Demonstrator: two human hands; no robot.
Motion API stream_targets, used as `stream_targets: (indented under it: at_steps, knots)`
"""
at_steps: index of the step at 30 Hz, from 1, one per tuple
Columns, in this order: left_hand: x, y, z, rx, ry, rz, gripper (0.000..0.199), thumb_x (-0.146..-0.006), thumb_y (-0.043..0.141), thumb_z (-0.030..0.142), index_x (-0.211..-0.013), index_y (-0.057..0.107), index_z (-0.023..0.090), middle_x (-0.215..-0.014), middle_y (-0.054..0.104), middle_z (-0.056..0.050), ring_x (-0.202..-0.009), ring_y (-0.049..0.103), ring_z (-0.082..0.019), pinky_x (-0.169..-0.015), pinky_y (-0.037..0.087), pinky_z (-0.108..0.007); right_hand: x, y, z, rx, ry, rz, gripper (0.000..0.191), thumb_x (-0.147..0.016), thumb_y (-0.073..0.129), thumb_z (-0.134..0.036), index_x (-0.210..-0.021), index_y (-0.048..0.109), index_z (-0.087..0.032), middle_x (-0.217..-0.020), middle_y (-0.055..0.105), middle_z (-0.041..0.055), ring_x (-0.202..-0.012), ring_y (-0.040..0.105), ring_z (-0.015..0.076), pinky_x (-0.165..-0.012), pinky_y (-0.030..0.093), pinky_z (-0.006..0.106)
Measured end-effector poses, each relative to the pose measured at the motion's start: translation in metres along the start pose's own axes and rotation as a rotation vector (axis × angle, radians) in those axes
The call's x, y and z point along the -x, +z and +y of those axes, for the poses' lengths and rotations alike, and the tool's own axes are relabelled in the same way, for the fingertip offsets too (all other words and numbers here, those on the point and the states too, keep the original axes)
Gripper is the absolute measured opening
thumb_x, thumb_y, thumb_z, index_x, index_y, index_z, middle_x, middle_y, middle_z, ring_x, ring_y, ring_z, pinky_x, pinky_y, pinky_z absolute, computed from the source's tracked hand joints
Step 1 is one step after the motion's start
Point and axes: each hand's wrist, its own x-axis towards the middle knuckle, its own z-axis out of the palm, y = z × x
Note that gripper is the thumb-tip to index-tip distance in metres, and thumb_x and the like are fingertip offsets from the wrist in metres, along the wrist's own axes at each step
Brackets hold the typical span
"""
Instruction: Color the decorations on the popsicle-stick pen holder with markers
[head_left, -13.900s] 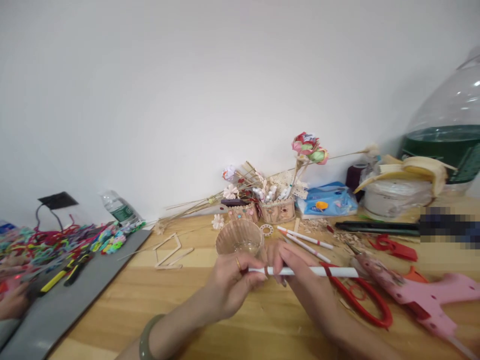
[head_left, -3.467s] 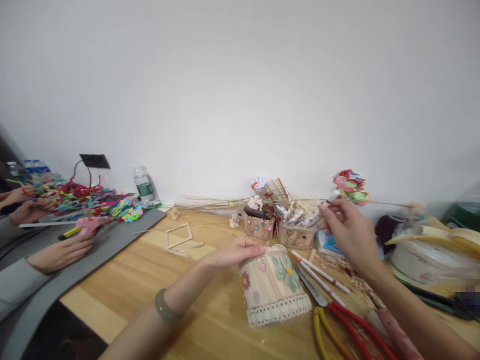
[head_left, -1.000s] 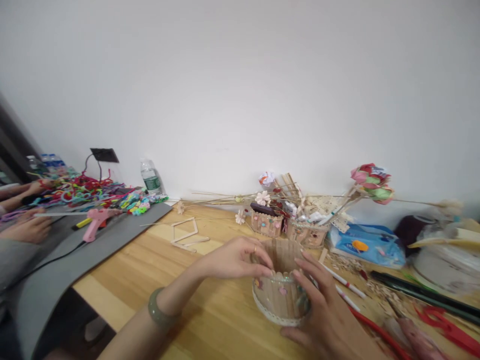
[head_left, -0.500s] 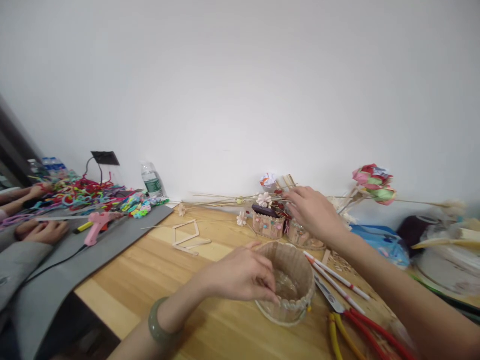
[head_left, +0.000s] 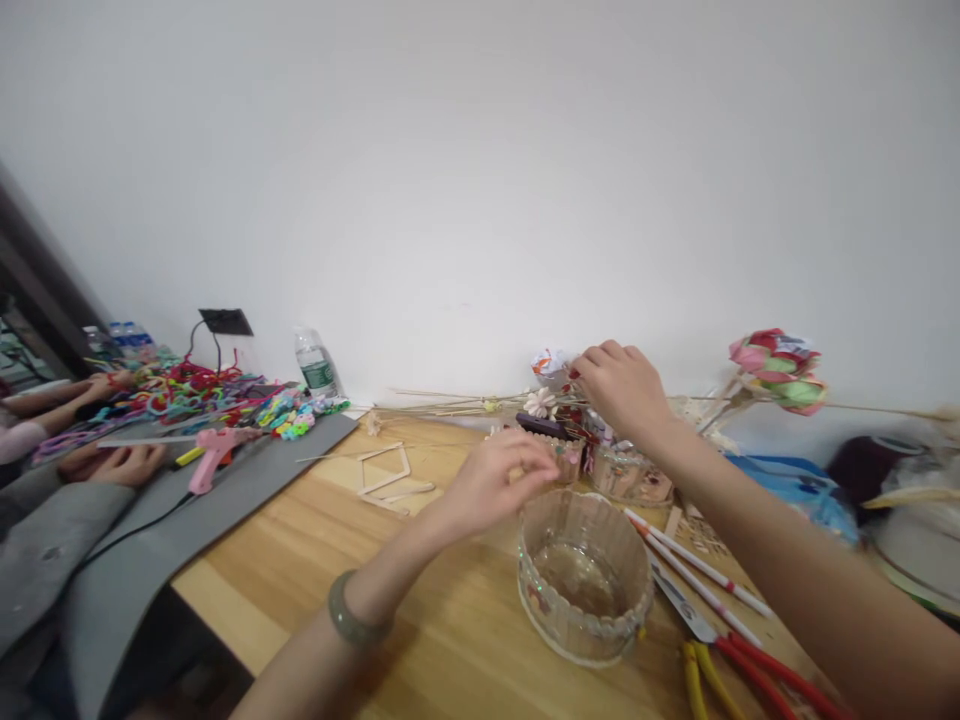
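Observation:
A round bowl-like basket [head_left: 585, 575] with a scalloped rim and a clear, shiny bottom stands on the wooden table. My left hand [head_left: 510, 475], a green bangle on its wrist, hovers just beyond the basket's left rim. Its fingers are loosely bent, apart from the thumb, and nothing shows in them. My right hand [head_left: 622, 390] reaches over two small decorated baskets, one of them the right small basket [head_left: 634, 472]. Its fingertips are pinched together beside a crumpled paper flower [head_left: 550, 364]; what they hold is hidden. A white fabric flower [head_left: 540, 402] lies nearby.
Right of the basket lie scissors [head_left: 682, 600], red-and-yellow handles [head_left: 757, 665] and white sticks [head_left: 705, 570]. Joined craft sticks [head_left: 390, 475] are at left. A pink glue gun [head_left: 212, 460] and another person's hands [head_left: 127, 465] are on the grey mat [head_left: 247, 495].
My left hand has lifted from the basket's near rim and moved away toward the back. My right hand's fingers have drawn together by the paper flower. The view has shifted slightly.

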Motion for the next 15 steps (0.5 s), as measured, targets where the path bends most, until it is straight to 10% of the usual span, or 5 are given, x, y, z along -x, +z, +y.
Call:
stream_targets:
  at_steps: [7, 15]
  knots:
    - [-0.066, 0.001, -0.014, -0.211, -0.007, 0.302, 0.035, -0.079, 0.056, 0.012, -0.113, 0.051, 0.017, -0.111, 0.061, -0.01, -0.082, 0.06, -0.015, -0.078, 0.05, -0.034, 0.003, -0.041, 0.014, 0.027, -0.143, 0.124, 0.019, -0.087, 0.043, -0.007, -0.086, 0.062, -0.011, -0.091, 0.065, 0.0122, -0.09, 0.054, 0.0238, -0.07, 0.041, 0.036]
    - [-0.103, 0.01, 0.012, -0.103, 0.17, 0.229, 0.017, -0.08, 0.058, 0.012, -0.097, 0.06, 0.016, -0.085, 0.068, -0.004, -0.075, 0.062, -0.012, -0.069, 0.051, -0.025, 0.025, -0.083, 0.027, -0.006, -0.203, 0.234, 0.027, -0.091, 0.035, -0.01, -0.1, 0.061, -0.012, -0.091, 0.067, 0.01, -0.087, 0.055, 0.0222, -0.066, 0.041, 0.033]
